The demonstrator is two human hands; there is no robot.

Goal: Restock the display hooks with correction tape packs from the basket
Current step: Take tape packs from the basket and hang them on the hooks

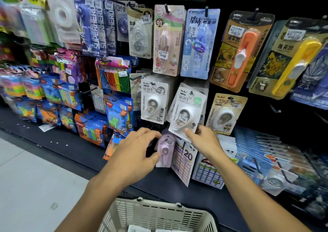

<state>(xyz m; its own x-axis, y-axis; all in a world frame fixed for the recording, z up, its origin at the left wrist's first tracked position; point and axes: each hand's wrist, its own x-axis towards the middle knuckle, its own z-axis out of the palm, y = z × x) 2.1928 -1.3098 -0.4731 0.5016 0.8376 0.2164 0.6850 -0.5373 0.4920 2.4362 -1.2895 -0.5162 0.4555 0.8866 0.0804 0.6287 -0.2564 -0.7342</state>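
A: Where's the pack?

B: Lilac correction tape pack (166,150), low on the display wall, hanging just left of a label-sticker pack (183,158) marked 20. Left hand (136,149) pinches it, thumb at its lower left edge, fingers curled over the top edge.

A: Right hand?

B: Right hand (204,139) grips the bottom of a white BoBo tape pack (186,112), thumb on the front near the lower corner, other fingers tucked behind. That pack hangs tilted on its hook.

A: Around them?

B: 2 more white tape packs: 1 at left (153,101) marked 15M, 1 w/ a tan card (225,113) at right. Above, a pink My Melody tape pack (167,40) and a blue tape pack (198,42). Far right, orange (239,50) and yellow clip dispensers (292,59).

A: Basket?

B: Cream plastic basket (159,215) at bottom centre, between the forearms. White items inside, too cropped to ID. Left of the shelf base, pale floor (26,178).
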